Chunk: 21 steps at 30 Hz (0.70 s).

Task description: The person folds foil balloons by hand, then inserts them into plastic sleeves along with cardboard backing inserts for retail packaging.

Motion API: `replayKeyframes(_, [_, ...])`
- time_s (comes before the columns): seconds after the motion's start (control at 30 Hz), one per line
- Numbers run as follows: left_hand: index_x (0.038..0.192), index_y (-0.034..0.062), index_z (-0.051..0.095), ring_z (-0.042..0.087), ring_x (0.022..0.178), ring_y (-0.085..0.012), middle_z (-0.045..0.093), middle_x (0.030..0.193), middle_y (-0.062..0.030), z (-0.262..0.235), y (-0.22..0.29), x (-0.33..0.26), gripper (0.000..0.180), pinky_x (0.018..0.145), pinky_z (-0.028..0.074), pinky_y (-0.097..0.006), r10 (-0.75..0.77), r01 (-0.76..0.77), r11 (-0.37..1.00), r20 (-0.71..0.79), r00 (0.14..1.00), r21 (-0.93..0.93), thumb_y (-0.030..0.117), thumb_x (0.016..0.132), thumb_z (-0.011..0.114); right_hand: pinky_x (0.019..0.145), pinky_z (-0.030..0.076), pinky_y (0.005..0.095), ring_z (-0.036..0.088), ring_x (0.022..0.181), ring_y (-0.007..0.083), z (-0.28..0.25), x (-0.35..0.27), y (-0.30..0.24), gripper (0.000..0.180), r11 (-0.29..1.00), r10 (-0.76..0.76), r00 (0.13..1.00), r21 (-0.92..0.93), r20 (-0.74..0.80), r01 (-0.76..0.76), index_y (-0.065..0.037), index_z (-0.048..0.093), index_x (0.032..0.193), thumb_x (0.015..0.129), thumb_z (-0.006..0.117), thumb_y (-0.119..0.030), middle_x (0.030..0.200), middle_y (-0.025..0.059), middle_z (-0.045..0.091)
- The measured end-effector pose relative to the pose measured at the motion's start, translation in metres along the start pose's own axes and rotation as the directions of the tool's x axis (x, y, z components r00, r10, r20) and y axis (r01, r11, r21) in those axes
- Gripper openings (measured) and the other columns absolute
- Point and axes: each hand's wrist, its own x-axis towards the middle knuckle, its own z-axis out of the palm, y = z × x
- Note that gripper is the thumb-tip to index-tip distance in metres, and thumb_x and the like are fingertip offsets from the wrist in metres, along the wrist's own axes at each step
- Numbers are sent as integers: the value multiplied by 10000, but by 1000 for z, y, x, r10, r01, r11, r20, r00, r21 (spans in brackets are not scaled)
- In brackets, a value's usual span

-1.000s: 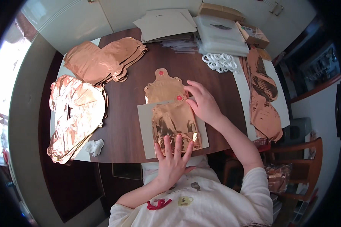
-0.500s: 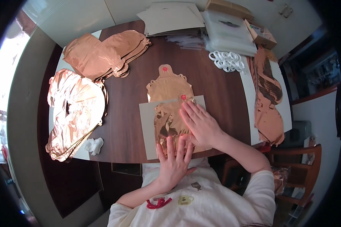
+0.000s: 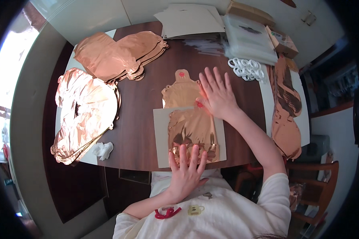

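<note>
A flat, rose-gold foil balloon lies on a grey card sheet at the table's near edge. Beyond the card, more of the foil shows as a flat piece with a tab and a red mark at its far end. My left hand rests with fingers spread on the balloon's near end. My right hand is open, palm down, at the right edge of the foil; its thumb is by the red mark at the card's far edge. Neither hand grips anything.
Stacked foil balloons lie at the far left, with a shinier stack nearer. More foil lies at the right. White rings, clear bags and card sheets are at the back. A crumpled tissue sits front left.
My right hand has moved away from me and slightly right, off the middle of the balloon to its far right edge. My left hand stays near the foil's near end, shifted slightly.
</note>
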Motion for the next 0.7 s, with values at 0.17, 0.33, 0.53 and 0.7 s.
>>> replayKeyframes(0.17, [1386,166,380,310,1260,-499,319,1437,-178,-4,0,2,983,899,299,-719,-22,21,1000,-18,1000,-15,637,581,693,857,351,424,468,1024,271,-19,2,1,263,977,143,983,174,-114,-122,-86,560,913,785,670,-288,1051,91,507])
replayKeyframes(0.33, [1394,186,362,248,1263,-554,267,1457,-198,-3,0,-1,1003,902,249,-735,-15,15,1000,-2,1000,10,665,574,684,789,392,375,519,846,218,-37,-10,18,184,911,96,965,369,245,-185,-56,553,791,788,652,-211,835,49,529])
replayKeyframes(0.53, [1412,211,335,258,1251,-558,267,1456,-198,-6,-1,-1,1016,894,257,-736,-22,22,1000,16,1000,13,657,571,692,620,434,242,521,702,62,-57,-4,25,147,492,-53,822,731,567,-472,4,611,915,810,624,-97,742,16,603])
replayKeyframes(0.7, [1415,214,330,262,1249,-555,275,1451,-194,-7,0,-1,1025,902,257,-738,-34,34,999,9,999,10,648,565,703,637,440,229,526,704,45,-60,2,26,129,589,68,856,672,512,-449,17,620,943,840,592,-55,759,-3,604])
